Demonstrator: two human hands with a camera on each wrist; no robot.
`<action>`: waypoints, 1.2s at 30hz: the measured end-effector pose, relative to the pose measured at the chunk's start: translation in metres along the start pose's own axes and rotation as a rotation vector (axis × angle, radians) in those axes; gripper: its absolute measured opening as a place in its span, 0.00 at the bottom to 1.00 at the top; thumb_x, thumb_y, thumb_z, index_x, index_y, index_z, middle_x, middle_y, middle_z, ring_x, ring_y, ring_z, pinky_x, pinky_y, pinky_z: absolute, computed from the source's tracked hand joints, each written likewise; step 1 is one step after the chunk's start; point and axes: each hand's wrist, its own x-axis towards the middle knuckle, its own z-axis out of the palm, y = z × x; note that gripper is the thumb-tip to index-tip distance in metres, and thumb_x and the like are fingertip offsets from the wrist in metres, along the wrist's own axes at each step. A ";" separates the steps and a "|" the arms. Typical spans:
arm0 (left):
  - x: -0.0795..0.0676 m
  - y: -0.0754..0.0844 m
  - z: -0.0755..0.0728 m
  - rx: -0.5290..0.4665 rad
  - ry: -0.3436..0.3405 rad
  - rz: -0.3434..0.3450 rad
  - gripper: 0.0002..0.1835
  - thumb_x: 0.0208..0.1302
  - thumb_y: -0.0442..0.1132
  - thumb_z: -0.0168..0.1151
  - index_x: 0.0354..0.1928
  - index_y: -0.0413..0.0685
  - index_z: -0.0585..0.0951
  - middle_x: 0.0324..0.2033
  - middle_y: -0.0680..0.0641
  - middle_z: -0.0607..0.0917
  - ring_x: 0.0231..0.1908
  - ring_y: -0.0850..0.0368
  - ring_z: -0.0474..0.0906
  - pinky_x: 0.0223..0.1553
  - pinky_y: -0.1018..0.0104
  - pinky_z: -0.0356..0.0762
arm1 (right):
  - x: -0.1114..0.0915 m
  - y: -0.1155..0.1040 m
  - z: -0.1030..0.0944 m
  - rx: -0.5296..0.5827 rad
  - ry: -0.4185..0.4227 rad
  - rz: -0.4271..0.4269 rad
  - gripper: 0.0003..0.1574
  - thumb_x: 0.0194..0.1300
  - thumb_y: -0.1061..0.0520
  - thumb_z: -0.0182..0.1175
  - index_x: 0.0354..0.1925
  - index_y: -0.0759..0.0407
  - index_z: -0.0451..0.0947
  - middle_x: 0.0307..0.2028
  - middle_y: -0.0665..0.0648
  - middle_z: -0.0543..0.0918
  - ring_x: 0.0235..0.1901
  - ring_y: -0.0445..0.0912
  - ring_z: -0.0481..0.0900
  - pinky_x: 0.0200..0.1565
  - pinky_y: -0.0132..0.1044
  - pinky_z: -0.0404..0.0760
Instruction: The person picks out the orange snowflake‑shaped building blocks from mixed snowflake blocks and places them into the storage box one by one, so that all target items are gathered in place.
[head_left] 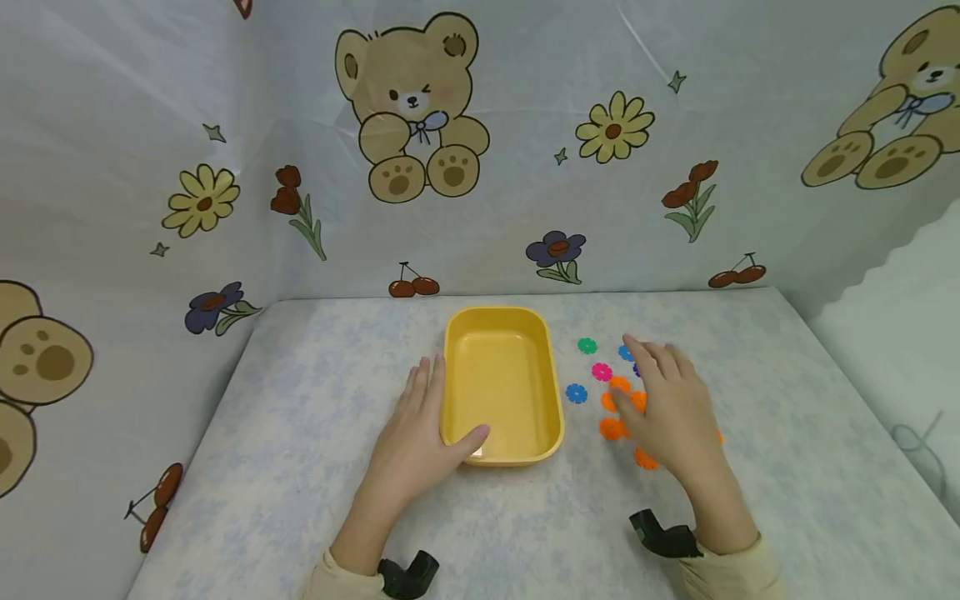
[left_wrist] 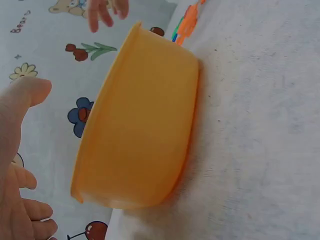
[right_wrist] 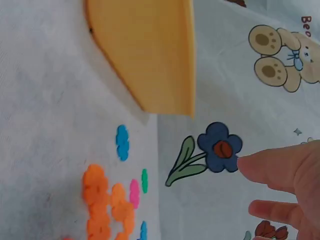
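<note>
A yellow plastic tray [head_left: 503, 383] with rounded corners stands on the table, and nothing lies inside it. My left hand [head_left: 420, 433] is at the tray's left side, thumb over the near-left corner and fingers along the rim; the left wrist view shows the fingers extended and not curled round it. My right hand [head_left: 671, 408] hovers above a group of small flower-shaped plastic discs, fingers loosely bent and holding nothing. Orange discs [head_left: 611, 429] lie bunched beneath it. Blue [head_left: 577, 393], pink [head_left: 602, 372] and green [head_left: 587, 345] discs lie between it and the tray. The hand hides some discs.
A pale mottled cloth covers the table [head_left: 300, 483]. Behind and to the left hangs a curtain [head_left: 510, 167] printed with bears and flowers. A black wrist mount [head_left: 408, 575] sits on the left wrist, another [head_left: 663, 535] on the right. A thin cable [head_left: 918, 446] lies far right.
</note>
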 end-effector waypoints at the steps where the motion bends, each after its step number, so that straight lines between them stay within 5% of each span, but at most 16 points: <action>1: -0.001 -0.003 0.002 -0.020 -0.013 -0.005 0.61 0.54 0.80 0.53 0.78 0.66 0.32 0.79 0.51 0.39 0.79 0.50 0.37 0.73 0.39 0.52 | 0.000 0.005 0.002 -0.004 -0.025 -0.002 0.46 0.60 0.55 0.68 0.73 0.57 0.62 0.62 0.69 0.74 0.65 0.72 0.62 0.59 0.73 0.65; 7: 0.000 -0.019 0.018 -0.214 -0.054 -0.005 0.67 0.44 0.83 0.60 0.75 0.75 0.28 0.79 0.59 0.37 0.79 0.53 0.38 0.72 0.37 0.55 | 0.008 0.035 0.016 -0.027 -0.179 -0.004 0.36 0.62 0.56 0.69 0.65 0.62 0.72 0.56 0.69 0.80 0.58 0.72 0.69 0.53 0.69 0.73; 13: 0.004 -0.031 0.039 -0.500 -0.056 0.045 0.72 0.44 0.62 0.79 0.75 0.80 0.28 0.79 0.59 0.43 0.77 0.53 0.49 0.71 0.38 0.55 | 0.021 0.054 0.029 -0.015 -0.312 0.002 0.31 0.65 0.56 0.65 0.64 0.62 0.73 0.57 0.69 0.79 0.54 0.72 0.71 0.49 0.66 0.75; 18: 0.007 -0.037 0.053 -0.674 -0.060 0.095 0.73 0.46 0.50 0.82 0.76 0.80 0.29 0.79 0.57 0.45 0.74 0.53 0.56 0.71 0.40 0.57 | 0.027 0.062 0.039 -0.039 -0.342 -0.006 0.27 0.65 0.56 0.66 0.61 0.61 0.77 0.53 0.68 0.81 0.50 0.70 0.73 0.46 0.63 0.78; 28: 0.007 -0.043 0.067 -0.682 -0.024 0.100 0.73 0.44 0.55 0.81 0.76 0.77 0.30 0.79 0.56 0.46 0.76 0.54 0.52 0.72 0.41 0.55 | 0.031 0.070 0.048 0.050 -0.364 0.007 0.21 0.66 0.56 0.65 0.54 0.63 0.80 0.50 0.66 0.80 0.47 0.62 0.75 0.45 0.56 0.79; 36: 0.005 -0.047 0.073 -0.643 0.003 0.097 0.74 0.45 0.55 0.81 0.79 0.64 0.31 0.79 0.57 0.44 0.76 0.53 0.50 0.72 0.40 0.53 | 0.033 0.079 0.053 0.205 -0.423 0.051 0.17 0.67 0.57 0.64 0.52 0.62 0.74 0.39 0.59 0.81 0.35 0.50 0.75 0.37 0.42 0.78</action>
